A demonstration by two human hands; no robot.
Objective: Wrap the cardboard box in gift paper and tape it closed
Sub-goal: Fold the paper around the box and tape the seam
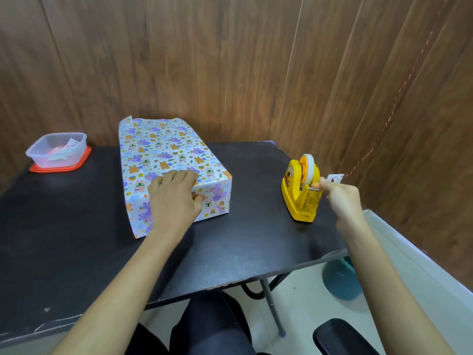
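Note:
The box point(169, 152) lies on the black table point(256, 239), covered in white gift paper with a purple and orange cartoon print. My left hand point(174, 198) presses on its near end, fingers spread over the top edge and thumb on the front face, holding the folded paper down. To the right stands a yellow tape dispenser point(302, 190) with a white tape roll. My right hand point(340, 198) is at the dispenser's cutter end, thumb and forefinger pinched on the tape's end.
A clear plastic container point(57, 149) on a red lid sits at the table's far left. Wood-panel walls close off the back and right. A red string point(391, 103) hangs along the right wall. The table's right edge lies just beyond the dispenser.

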